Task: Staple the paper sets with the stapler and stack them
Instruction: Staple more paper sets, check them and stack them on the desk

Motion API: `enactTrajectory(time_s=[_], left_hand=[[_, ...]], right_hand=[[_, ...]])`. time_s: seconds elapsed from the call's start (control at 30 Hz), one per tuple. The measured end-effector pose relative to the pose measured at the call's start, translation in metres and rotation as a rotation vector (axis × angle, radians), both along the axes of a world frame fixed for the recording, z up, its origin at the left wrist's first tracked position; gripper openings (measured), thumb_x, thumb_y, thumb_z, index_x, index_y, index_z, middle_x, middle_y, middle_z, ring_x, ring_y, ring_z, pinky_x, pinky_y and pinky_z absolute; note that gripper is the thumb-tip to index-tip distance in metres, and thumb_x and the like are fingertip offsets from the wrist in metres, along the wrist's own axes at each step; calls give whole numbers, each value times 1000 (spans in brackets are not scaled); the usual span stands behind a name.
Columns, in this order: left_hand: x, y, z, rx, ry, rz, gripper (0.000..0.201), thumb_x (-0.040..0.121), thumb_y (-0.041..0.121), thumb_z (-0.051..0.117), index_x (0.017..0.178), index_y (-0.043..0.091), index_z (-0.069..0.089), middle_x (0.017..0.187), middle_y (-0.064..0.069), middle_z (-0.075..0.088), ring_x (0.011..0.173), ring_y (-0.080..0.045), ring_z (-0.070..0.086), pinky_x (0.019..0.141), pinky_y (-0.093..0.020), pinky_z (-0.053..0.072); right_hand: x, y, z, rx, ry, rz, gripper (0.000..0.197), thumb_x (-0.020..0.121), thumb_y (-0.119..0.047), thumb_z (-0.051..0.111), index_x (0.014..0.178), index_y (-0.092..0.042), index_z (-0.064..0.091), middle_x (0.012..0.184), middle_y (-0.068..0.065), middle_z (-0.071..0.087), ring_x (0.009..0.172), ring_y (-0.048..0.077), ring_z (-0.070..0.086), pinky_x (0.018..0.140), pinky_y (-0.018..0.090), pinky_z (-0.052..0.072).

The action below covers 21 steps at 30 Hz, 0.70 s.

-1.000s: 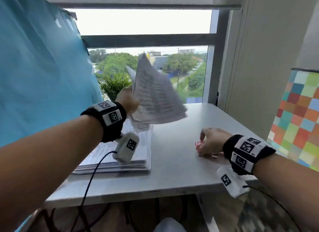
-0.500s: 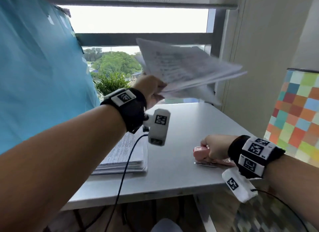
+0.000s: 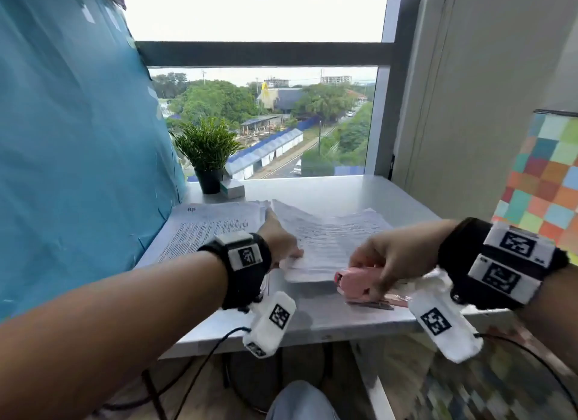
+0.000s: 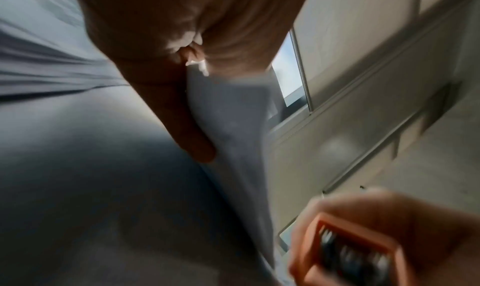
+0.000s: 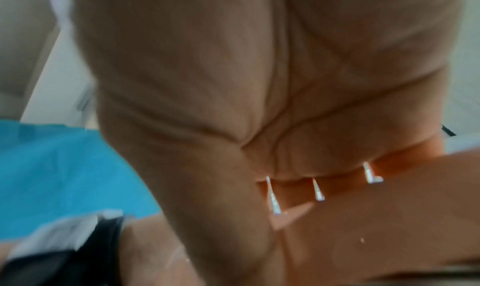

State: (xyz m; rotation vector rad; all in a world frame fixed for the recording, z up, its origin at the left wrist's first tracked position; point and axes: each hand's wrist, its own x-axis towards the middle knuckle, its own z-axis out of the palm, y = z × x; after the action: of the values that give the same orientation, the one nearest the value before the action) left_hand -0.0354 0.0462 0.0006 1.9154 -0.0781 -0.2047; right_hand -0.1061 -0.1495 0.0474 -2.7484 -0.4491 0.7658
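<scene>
A printed paper set (image 3: pixel 331 238) lies across the middle of the white table (image 3: pixel 328 319), to the right of a stack of papers (image 3: pixel 212 222). My left hand (image 3: pixel 281 247) pinches the set's near left corner; the left wrist view shows the thumb (image 4: pixel 187 126) against the sheets (image 4: pixel 233 126). My right hand (image 3: pixel 384 263) grips a pink stapler (image 3: pixel 353 283), with its nose at the set's near edge. The stapler (image 4: pixel 355 249) shows blurred in the left wrist view. In the right wrist view the palm covers most of the stapler (image 5: pixel 363 218).
A potted plant (image 3: pixel 206 157) and a small box (image 3: pixel 233 190) stand at the table's back left by the window. A blue sheet (image 3: pixel 78 138) hangs along the left side. A multicoloured chequered panel (image 3: pixel 547 175) stands to the right.
My left hand has swung the paper set down from the air onto the table beside the stack. My right hand has brought the stapler left to the set's near edge.
</scene>
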Motion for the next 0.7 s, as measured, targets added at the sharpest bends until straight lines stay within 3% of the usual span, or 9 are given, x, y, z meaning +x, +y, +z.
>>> enactTrajectory(time_s=[0.03, 0.13, 0.17, 0.27, 0.33, 0.43, 0.53, 0.6, 0.7], left_hand=[[-1, 1, -4, 23, 14, -31, 101, 76, -13, 67, 154, 21, 12, 141, -19, 47, 101, -27, 56, 89, -42, 53], [-15, 1, -8, 167, 40, -117, 98, 78, -12, 69, 154, 21, 16, 144, -17, 45, 115, -29, 56, 91, -37, 50], [-19, 0, -4, 191, 48, -143, 96, 77, -10, 71, 153, 19, 19, 143, -15, 46, 114, -28, 56, 91, -37, 51], [-26, -1, 8, 353, 107, -260, 80, 78, 3, 77, 146, 13, 35, 113, 0, 60, 92, -18, 60, 73, -30, 56], [-30, -2, 18, 757, -32, -326, 78, 76, 29, 81, 141, 16, 40, 117, -2, 58, 103, -22, 57, 84, -35, 52], [-27, -5, 34, 1325, -420, -258, 75, 71, 57, 75, 129, 20, 45, 129, -10, 41, 123, -30, 33, 97, -43, 39], [-16, -4, 41, 1396, -541, -369, 90, 68, 70, 68, 141, 27, 39, 137, -6, 39, 129, -30, 26, 101, -46, 36], [-8, 0, 38, 1400, -407, -549, 101, 67, 77, 62, 151, 35, 23, 153, -1, 31, 140, -30, 19, 111, -51, 27], [-3, 4, 19, 1448, -177, -695, 110, 67, 84, 54, 152, 42, -1, 163, 5, -2, 150, -26, -2, 117, -59, 6]], right_hand=[[0, 1, 6, 82, 52, -6, 27, 74, -20, 78, 98, -24, 67, 92, 7, 71, 76, 16, 61, 72, 42, 52], [8, 0, 17, 225, 63, -92, 25, 85, 0, 67, 110, -5, 62, 81, 3, 65, 53, -1, 58, 48, 12, 44], [10, 2, 19, 248, 43, -124, 23, 87, 1, 64, 109, -7, 62, 79, 0, 64, 48, -2, 57, 44, 10, 42], [27, 7, 6, 109, -154, -212, 21, 85, -11, 68, 93, -29, 62, 84, -6, 66, 69, 7, 61, 61, 23, 48], [38, 8, -14, -44, -220, -262, 22, 85, -13, 66, 84, -33, 58, 92, -8, 65, 85, 14, 59, 77, 31, 48], [41, 12, -31, -346, -337, -216, 18, 83, -34, 62, 101, -34, 57, 100, -11, 63, 91, 15, 55, 87, 32, 44], [40, 16, -36, -400, -350, -161, 40, 83, -48, 64, 117, -29, 55, 114, -5, 64, 100, 19, 56, 85, 28, 39], [41, 20, -36, -357, -329, -163, 44, 82, -47, 68, 116, -22, 57, 113, -2, 65, 99, 20, 56, 79, 27, 37], [44, 25, -36, -304, -341, -153, 43, 79, -45, 72, 111, -19, 60, 109, 0, 67, 92, 19, 56, 77, 28, 41]])
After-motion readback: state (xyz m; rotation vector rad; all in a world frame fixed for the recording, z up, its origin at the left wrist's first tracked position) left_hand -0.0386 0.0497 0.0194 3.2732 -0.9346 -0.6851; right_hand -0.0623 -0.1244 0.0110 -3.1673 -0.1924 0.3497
